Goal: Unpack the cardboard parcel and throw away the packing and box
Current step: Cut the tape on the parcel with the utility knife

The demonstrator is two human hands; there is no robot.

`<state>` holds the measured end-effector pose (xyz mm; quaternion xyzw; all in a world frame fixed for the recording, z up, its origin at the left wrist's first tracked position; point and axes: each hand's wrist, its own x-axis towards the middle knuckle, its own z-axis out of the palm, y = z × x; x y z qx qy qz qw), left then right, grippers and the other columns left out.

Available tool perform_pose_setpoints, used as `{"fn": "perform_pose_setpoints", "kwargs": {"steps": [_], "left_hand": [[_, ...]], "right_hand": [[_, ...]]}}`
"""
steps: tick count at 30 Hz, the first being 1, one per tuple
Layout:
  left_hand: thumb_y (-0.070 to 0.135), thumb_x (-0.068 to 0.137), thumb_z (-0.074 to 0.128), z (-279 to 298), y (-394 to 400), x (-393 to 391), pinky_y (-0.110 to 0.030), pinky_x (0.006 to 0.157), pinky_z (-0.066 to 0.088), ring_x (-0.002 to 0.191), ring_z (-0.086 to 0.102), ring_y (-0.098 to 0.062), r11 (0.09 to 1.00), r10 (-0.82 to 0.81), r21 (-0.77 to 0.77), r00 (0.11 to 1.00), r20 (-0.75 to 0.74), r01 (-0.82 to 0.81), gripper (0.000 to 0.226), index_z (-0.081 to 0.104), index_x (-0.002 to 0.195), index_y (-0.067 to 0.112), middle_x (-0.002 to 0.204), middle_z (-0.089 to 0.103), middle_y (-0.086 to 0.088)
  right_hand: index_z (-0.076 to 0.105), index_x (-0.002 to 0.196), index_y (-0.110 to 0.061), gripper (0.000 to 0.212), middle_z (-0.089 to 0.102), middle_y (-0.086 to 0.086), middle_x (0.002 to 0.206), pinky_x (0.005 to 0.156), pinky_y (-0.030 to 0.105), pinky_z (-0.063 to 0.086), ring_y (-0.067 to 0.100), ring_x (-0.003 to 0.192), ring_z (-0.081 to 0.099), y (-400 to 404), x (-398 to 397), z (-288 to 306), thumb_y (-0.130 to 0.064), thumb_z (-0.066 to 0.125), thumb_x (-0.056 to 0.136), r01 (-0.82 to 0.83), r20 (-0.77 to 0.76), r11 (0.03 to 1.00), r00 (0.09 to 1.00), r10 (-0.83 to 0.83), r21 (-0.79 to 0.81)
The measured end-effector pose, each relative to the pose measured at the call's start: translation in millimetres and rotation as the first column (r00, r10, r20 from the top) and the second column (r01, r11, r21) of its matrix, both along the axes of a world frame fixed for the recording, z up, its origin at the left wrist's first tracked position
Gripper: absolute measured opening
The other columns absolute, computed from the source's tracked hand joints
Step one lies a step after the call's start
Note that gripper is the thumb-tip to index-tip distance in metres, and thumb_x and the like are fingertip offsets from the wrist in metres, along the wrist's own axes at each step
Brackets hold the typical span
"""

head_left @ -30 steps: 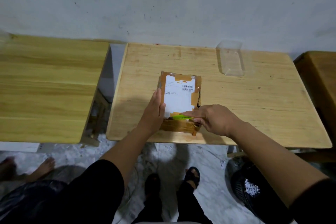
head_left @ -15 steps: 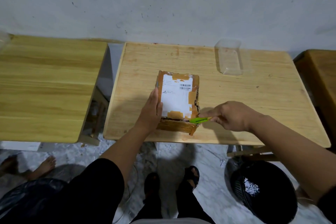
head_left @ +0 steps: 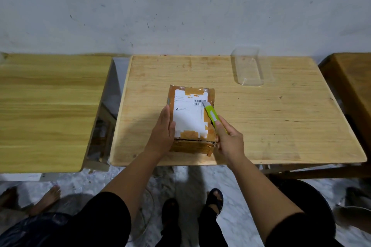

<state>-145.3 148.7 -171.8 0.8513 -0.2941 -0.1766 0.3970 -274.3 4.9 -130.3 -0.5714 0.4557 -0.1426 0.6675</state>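
A small cardboard parcel (head_left: 189, 118), wrapped in brown tape with a white shipping label on top, lies near the front edge of the middle wooden table (head_left: 281, 118). A dark cut line runs along its near top edge. My left hand (head_left: 163, 132) lies flat against the parcel's left side and holds it down. My right hand (head_left: 228, 140) grips a lime-green utility knife (head_left: 210, 113) at the parcel's right side. The knife points away from me, its tip over the label's right edge by the barcode.
A clear plastic tray (head_left: 250, 68) lies at the table's back right. Another wooden table (head_left: 46, 110) stands to the left, a darker one (head_left: 353, 90) to the right. A black bin (head_left: 313, 202) sits on the floor at lower right. Another person's bare feet (head_left: 46, 198) show at lower left.
My right hand swept the knife rightward along the parcel's near edge, then turned it lengthwise to point away along the right edge. My left hand stayed on the parcel's left side.
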Motion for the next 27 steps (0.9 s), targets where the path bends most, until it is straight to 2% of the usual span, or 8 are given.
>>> {"fn": "perform_pose_setpoints", "kwargs": {"steps": [4, 10, 14, 16, 18, 19, 24, 27], "left_hand": [[0.023, 0.100, 0.030, -2.6, 0.9, 0.9, -0.042, 0.117, 0.019, 0.143, 0.013, -0.017, 1.000, -0.004, -0.005, 1.000, -0.003, 0.004, 0.055, 0.002, 0.147, 0.018, 0.157, 0.012, -0.004], [0.022, 0.100, 0.030, -1.5, 1.4, 1.6, -0.042, 0.117, 0.020, 0.143, 0.013, -0.017, 1.000, -0.016, -0.009, 1.000, 0.003, 0.016, 0.056, 0.001, 0.147, 0.019, 0.157, 0.012, -0.003], [0.020, 0.099, 0.031, -1.6, 1.7, 2.0, -0.044, 0.116, 0.022, 0.143, 0.014, -0.020, 1.000, -0.028, -0.010, 1.000, 0.008, 0.028, 0.056, 0.002, 0.147, 0.016, 0.157, 0.013, -0.006], [0.019, 0.099, 0.032, -1.7, 1.8, 2.3, -0.045, 0.115, 0.022, 0.143, 0.015, -0.021, 0.999, -0.029, -0.013, 0.999, 0.014, 0.029, 0.056, 0.003, 0.147, 0.014, 0.156, 0.014, -0.008], [0.020, 0.099, 0.032, -1.4, 2.2, 2.4, -0.045, 0.115, 0.023, 0.142, 0.016, -0.022, 0.999, -0.029, -0.021, 1.000, 0.011, 0.029, 0.055, 0.005, 0.147, 0.013, 0.156, 0.015, -0.008], [0.020, 0.099, 0.032, -1.4, 2.5, 2.5, -0.045, 0.115, 0.023, 0.142, 0.017, -0.022, 0.999, -0.030, -0.026, 1.000, 0.007, 0.030, 0.055, 0.005, 0.147, 0.013, 0.156, 0.016, -0.009], [0.021, 0.099, 0.031, -3.0, 2.8, 3.6, -0.046, 0.114, 0.024, 0.142, 0.019, -0.023, 0.999, -0.031, -0.026, 0.999, 0.014, 0.031, 0.055, 0.006, 0.147, 0.011, 0.155, 0.016, -0.011], [0.023, 0.099, 0.028, -5.0, 2.4, 4.7, -0.048, 0.112, 0.027, 0.140, 0.022, -0.025, 0.999, -0.033, -0.018, 0.999, 0.017, 0.034, 0.055, 0.006, 0.147, 0.011, 0.155, 0.018, -0.012]], "right_hand": [[0.055, 0.124, -0.030, 0.033, 0.043, 0.003, 0.054, 0.033, 0.014, 0.032, 0.006, 0.036, 0.034, -3.3, -1.3, 1.4, -0.029, 0.054, 0.091, -0.056, -0.013, 0.998, 0.998, 0.056, 0.014], [0.040, 0.136, -0.030, 0.044, 0.046, -0.001, 0.059, 0.036, 0.019, 0.031, 0.009, 0.047, 0.037, -7.4, -10.9, 0.5, -0.012, 0.041, 0.096, -0.207, 0.040, 0.975, 0.978, 0.204, 0.086], [0.030, 0.139, -0.035, 0.045, 0.051, 0.000, 0.071, 0.043, 0.018, 0.037, 0.010, 0.059, 0.045, -6.3, -12.5, 9.1, -0.017, 0.033, 0.099, -0.310, -0.051, 0.951, 0.949, 0.311, 0.012], [0.022, 0.143, -0.035, 0.045, 0.061, -0.002, 0.101, 0.067, 0.020, 0.045, 0.015, 0.087, 0.057, -5.9, -12.4, 11.4, -0.023, 0.030, 0.100, -0.397, -0.160, 0.913, 0.912, 0.379, -0.099], [0.013, 0.144, -0.038, 0.046, 0.039, -0.004, 0.145, 0.095, 0.028, 0.036, 0.021, 0.126, 0.044, -6.8, -14.5, 7.7, -0.028, 0.025, 0.100, -0.510, -0.309, 0.826, 0.847, 0.433, -0.239], [0.010, 0.143, -0.040, 0.047, 0.028, -0.007, 0.152, 0.098, 0.029, 0.033, 0.024, 0.131, 0.039, -6.3, -16.5, 5.8, -0.029, 0.024, 0.100, -0.546, -0.364, 0.790, 0.822, 0.439, -0.279], [0.006, 0.143, -0.040, 0.048, 0.024, -0.008, 0.153, 0.093, 0.032, 0.039, 0.033, 0.124, 0.048, -1.7, -20.4, 4.9, -0.033, 0.024, 0.100, -0.594, -0.476, 0.708, 0.783, 0.400, -0.383], [0.009, 0.144, -0.038, 0.048, 0.029, -0.004, 0.152, 0.095, 0.031, 0.039, 0.031, 0.126, 0.046, -1.9, -21.2, 7.5, -0.034, 0.026, 0.099, -0.580, -0.470, 0.725, 0.791, 0.392, -0.372]]}}
